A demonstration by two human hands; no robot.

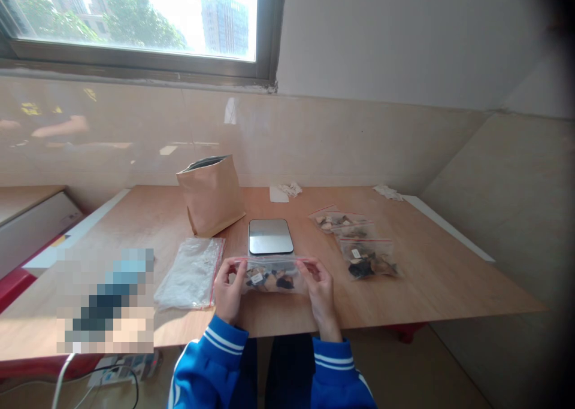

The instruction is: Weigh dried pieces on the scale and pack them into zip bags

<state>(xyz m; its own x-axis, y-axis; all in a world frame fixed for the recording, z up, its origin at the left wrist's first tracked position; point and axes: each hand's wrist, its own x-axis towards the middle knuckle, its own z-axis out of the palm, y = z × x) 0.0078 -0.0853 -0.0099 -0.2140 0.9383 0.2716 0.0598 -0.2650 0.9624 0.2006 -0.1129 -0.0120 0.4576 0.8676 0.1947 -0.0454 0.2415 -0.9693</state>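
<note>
A clear zip bag [271, 275] with a red seal strip, filled with dark and pale pieces and a small label, is held up just above the wooden table [431, 265]. My left hand [228, 293] pinches its left end and my right hand [321, 292] pinches its right end, fingers closed along the seal. Right behind the bag a small digital scale [270, 236] with a shiny top lies flat on the table. Both blue sleeves with white stripes reach in from the bottom edge.
A brown paper pouch [212, 194] stands open behind the scale. A stack of empty zip bags [190, 272] lies to the left. Two filled zip bags [369, 259] [342, 221] lie to the right. Paper scraps [286, 191] sit near the tiled wall. A blurred patch covers the table's left part.
</note>
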